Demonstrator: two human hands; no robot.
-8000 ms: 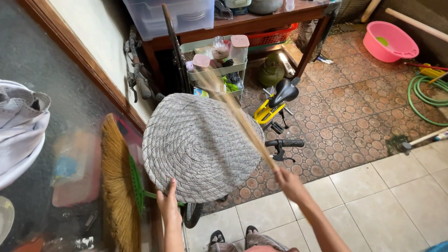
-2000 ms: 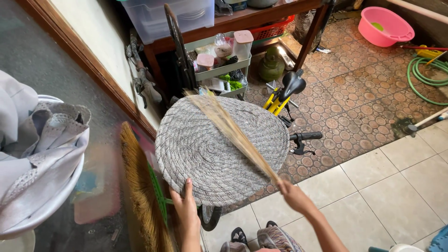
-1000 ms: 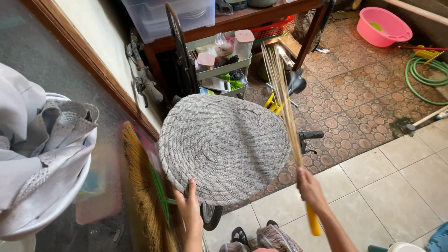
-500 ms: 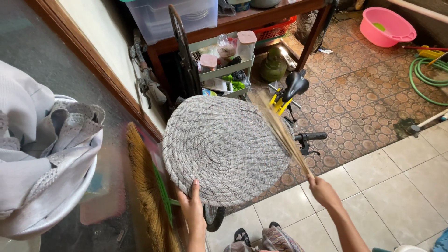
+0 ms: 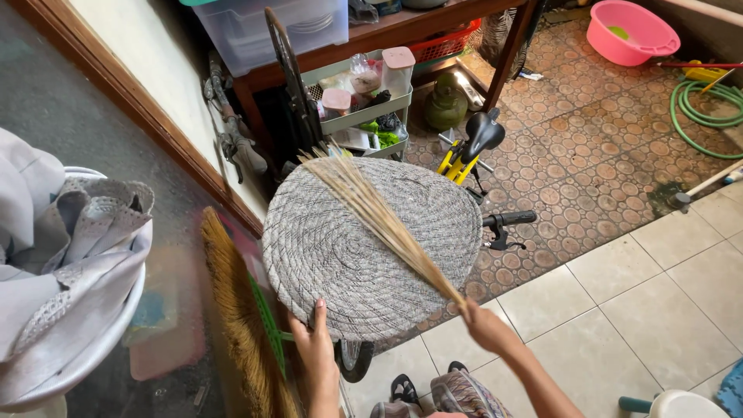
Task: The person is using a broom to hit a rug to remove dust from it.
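Round, grey-and-white woven rope mat (image 5: 371,248) was held up flat-faced toward the camera, propped over a small yellow bicycle with a black saddle (image 5: 481,135) and black handlebar grip (image 5: 511,220); the left hand (image 5: 313,352) gripped the mat at its lower edge, thumb pressed on the front face and fingers hidden behind it; the right hand (image 5: 481,323) was clenched round the narrow end of a bundle of thin straw-coloured broom sticks (image 5: 379,220), just beside the mat's lower right rim; the stick bundle lay diagonally across the face of the mat, from the right hand up to the upper left rim, where its splayed tips reached slightly past the edge; the mat thus stood between and above both hands, left hand beneath it, right hand at its lower right. Left of the mat a brown-bristled broom with a green head (image 5: 236,310) leaned near a wall; farther left a white basin of pale grey cloth (image 5: 70,271) showed; behind the mat stood a pale green tiered trolley of jars (image 5: 364,93) under a wooden table (image 5: 433,23); a pink plastic tub (image 5: 627,31) and a coiled green hose (image 5: 708,108) lay well apart on the patterned floor.
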